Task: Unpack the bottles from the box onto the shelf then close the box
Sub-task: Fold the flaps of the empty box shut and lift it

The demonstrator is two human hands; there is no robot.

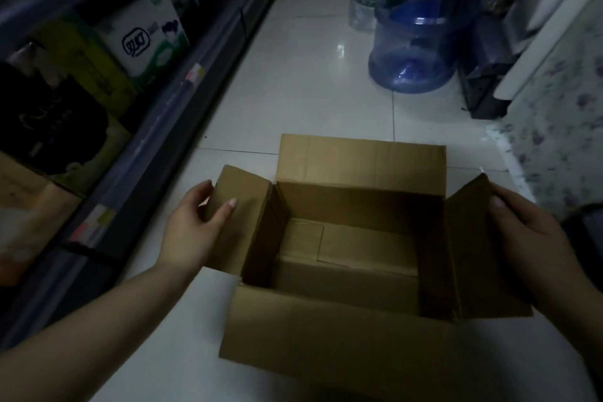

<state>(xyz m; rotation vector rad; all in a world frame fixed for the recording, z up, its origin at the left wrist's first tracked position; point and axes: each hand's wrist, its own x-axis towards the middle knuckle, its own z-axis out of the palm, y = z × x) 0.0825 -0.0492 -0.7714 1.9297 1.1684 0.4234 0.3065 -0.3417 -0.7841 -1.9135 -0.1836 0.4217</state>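
A brown cardboard box [359, 202] stands open on the white tiled floor, and I see no bottles inside it, only its folded bottom. All its flaps stand out or up. My left hand [192, 228] grips the left side flap [239, 206], thumb on top and fingers behind. My right hand [528, 232] holds the right side flap [473, 238] from its outer edge. The shelf [169, 108] runs along the left, with dark bottles [49, 121] and cartons on it.
A white and green carton [143, 33] and a yellow box [88, 65] sit on the shelf. Two large blue water jugs [414, 42] stand on the floor beyond the box. A floral-patterned cloth-covered surface [554, 127] is at the right.
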